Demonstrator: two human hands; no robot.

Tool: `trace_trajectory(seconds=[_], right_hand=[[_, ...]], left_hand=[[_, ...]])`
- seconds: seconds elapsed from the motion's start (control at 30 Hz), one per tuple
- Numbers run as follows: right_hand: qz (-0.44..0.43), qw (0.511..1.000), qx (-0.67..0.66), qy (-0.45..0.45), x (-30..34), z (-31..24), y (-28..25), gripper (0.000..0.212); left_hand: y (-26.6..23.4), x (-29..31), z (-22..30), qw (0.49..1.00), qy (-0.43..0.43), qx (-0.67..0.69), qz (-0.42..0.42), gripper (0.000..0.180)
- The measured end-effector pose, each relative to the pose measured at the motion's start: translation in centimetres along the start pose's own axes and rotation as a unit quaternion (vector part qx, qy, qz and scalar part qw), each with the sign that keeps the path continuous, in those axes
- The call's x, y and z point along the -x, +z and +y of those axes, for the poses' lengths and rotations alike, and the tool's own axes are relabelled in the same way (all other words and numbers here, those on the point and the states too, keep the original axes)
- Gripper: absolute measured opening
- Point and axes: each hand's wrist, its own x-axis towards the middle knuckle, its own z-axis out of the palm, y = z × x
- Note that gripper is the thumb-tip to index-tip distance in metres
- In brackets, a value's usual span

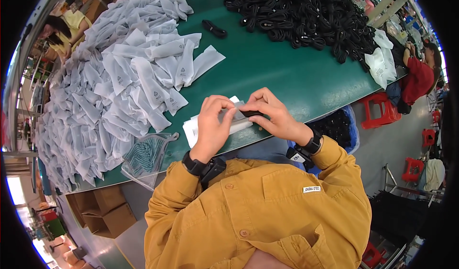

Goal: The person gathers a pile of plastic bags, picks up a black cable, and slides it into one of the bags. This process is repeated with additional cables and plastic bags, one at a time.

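Note:
Near the table's front edge, my right hand [276, 116] pinches a bundled black cable [250, 113] between thumb and fingers. Close beside it, my left hand [213, 125] has its thumb and index finger together on the edge of a translucent plastic bag [237, 114]. One end of the cable is at the bag's edge; how far inside it lies, I cannot tell. Beneath both hands lies a stack of flat white bags [191, 131]. My left fingers partly cover the stack and the bag.
A large heap of filled whitish bags [119, 73] covers the table's left side. Bundled black cables [306, 13] are piled at the far right, with one loose bundle [214, 29] apart. A clear pouch with striped cloth [146, 156] lies front left. A blue-lined bin [353, 130] stands below right.

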Motion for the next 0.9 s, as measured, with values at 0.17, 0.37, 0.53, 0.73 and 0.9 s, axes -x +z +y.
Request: trace_trajectory(seconds=[0.17,0.37,0.53,0.73,0.9], right_hand=[[0.046,0.998,-0.012,-0.035,-4.0,0.3,-1.2,0.033],[0.097,0.974,0.204,0.006,-13.2,10.5,-1.7,0.037],[0.037,0.905,0.416,-0.085,-17.4,16.9,-0.1,0.033],[0.024,0.901,0.431,0.044,-15.3,15.9,-0.3,0.021],[0.023,0.968,0.107,0.224,-10.1,11.6,-3.5,0.009]], left_hand=[[-5.0,-2.8,-0.5,0.937,-0.186,0.291,0.059,0.007],[-9.7,-5.5,-0.8,0.961,-0.057,0.142,0.232,0.018],[-1.9,-0.7,-0.6,0.995,-0.012,-0.095,-0.020,0.022],[2.7,1.8,-1.9,0.977,0.028,-0.195,-0.082,0.014],[2.8,1.9,-2.7,0.986,-0.015,-0.150,-0.064,0.010]])
